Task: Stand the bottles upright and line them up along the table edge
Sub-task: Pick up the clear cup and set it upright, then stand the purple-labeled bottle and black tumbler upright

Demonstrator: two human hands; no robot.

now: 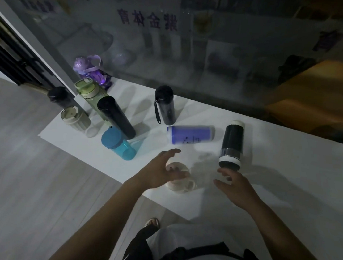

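Observation:
A white table (283, 175) carries several bottles. Standing at the left are a purple one (90, 70), a green one (89, 94), a short black one (59, 96), a beige one (74, 119), a tall black one (116, 118) and a teal one (118, 146). A black bottle with a strap (165, 106) stands mid-table. The blue-purple bottle (190, 135) lies on its side. A black-and-white bottle (231, 142) points its end at me. My left hand (160, 172) hovers, fingers spread, over a pale bottle's lid (180, 183) at the near edge. My right hand (237, 186) is spread just below the black-and-white bottle.
A glass wall (190, 51) runs along the table's far side. Grey floor (34, 182) lies to the left and in front of the table. The table's near edge runs diagonally from upper left to lower right, close to my body.

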